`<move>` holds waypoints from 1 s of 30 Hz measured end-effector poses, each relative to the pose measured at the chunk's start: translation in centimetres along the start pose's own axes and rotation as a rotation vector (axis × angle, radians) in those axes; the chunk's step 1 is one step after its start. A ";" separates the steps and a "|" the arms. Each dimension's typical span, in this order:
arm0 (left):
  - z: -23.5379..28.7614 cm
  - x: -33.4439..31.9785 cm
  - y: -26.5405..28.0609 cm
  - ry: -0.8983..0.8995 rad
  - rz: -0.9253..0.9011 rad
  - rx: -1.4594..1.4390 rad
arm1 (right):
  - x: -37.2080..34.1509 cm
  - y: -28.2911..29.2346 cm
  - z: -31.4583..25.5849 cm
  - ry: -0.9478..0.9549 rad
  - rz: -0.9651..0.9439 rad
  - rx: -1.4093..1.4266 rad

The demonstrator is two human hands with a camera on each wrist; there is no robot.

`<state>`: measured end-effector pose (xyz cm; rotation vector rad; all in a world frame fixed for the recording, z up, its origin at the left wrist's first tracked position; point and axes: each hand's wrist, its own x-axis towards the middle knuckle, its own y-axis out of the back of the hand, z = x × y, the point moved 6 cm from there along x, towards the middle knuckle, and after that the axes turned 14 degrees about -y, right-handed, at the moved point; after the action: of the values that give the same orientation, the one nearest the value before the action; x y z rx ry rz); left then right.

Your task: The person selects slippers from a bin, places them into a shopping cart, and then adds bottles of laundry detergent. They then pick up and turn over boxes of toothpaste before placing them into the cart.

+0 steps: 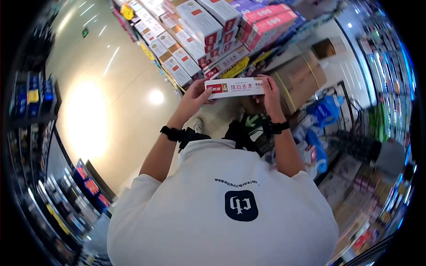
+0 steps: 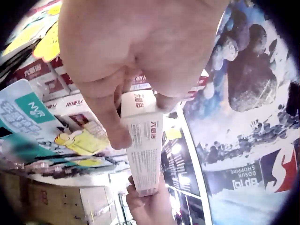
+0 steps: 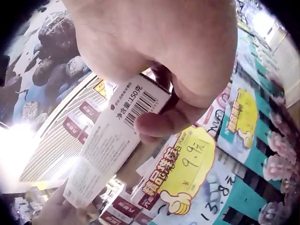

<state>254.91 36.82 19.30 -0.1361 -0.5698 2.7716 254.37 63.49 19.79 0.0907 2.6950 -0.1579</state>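
A long white toothpaste box (image 1: pixel 237 87) with a red brand patch and Chinese lettering is held level in front of the body. My left hand (image 1: pixel 195 98) grips its left end, thumb on the printed face. At the opposite end my right hand (image 1: pixel 272 98) pinches the box. In the left wrist view, the fingers of the left hand (image 2: pixel 140 56) straddle the near end of the box (image 2: pixel 146 140), whose narrow side carries small print. From the right wrist, the right hand's thumb (image 3: pixel 152 125) lies beside the barcode and "150克" marking on the box (image 3: pixel 110 140).
Stacked toothpaste cartons (image 1: pixel 191 33) fill a display ahead, with pink boxes (image 1: pixel 268 26) at its right. Yellow price cards (image 3: pixel 185 164) hang along its edge. A brown cardboard carton (image 1: pixel 299 82) and blue-and-white jugs (image 1: pixel 326 111) stand to the right. Tiled floor (image 1: pixel 120 88) stretches left.
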 end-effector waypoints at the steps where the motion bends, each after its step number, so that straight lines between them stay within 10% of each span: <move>1: -0.4 0.0 -0.1 -0.003 -0.028 -0.010 | -1.1 0.3 0.5 -0.002 0.051 0.017; 22: -12.8 -6.3 -25.2 0.292 -0.777 0.160 | -32.9 17.1 15.1 -0.040 0.874 0.248; 30: -22.3 -12.5 -39.9 0.466 -0.857 0.100 | -44.8 29.7 18.4 -0.107 1.263 -0.163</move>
<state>281.32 75.91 15.15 -0.3952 -0.2662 1.8431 305.16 88.84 19.59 1.5723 2.0466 0.4210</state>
